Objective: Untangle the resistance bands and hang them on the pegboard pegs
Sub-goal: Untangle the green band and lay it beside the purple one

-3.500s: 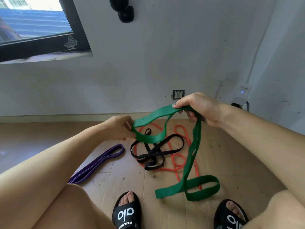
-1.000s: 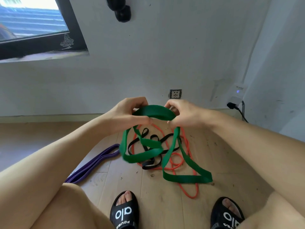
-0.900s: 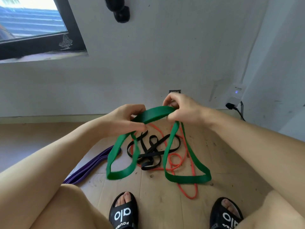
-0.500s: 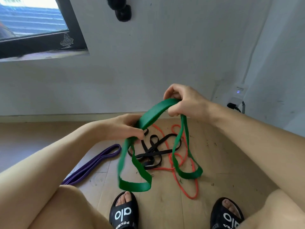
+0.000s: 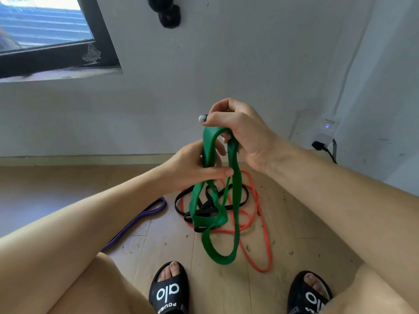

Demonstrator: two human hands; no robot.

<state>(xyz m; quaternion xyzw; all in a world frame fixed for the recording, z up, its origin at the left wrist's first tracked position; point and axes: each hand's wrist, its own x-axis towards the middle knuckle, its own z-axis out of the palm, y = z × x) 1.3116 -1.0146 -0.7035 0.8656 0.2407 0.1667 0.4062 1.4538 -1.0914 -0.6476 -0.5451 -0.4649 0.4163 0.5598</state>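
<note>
Both hands grip the green band (image 5: pixel 233 189): right hand (image 5: pixel 244 134) above, left hand (image 5: pixel 192 168) just below (band hanging lengthwise toward the floor (image 5: pixel 294 223)).

The left black slide sandal (image 5: pixel 169 291), at the bottom edge of the wooden floor (image 5: pixel 294 223), carries "alo" in large white letters across its strap, seen upside down from the head view, with a smaller white line beneath it that seems to read "POWER". The right black slide sandal (image 5: pixel 309 295), near the floor's bottom-right corner, shows part of the same white "alo" lettering, cut off by the leg. The small white device (image 5: pixel 327 123) on the wall has dark marks on top too small to read.
</note>
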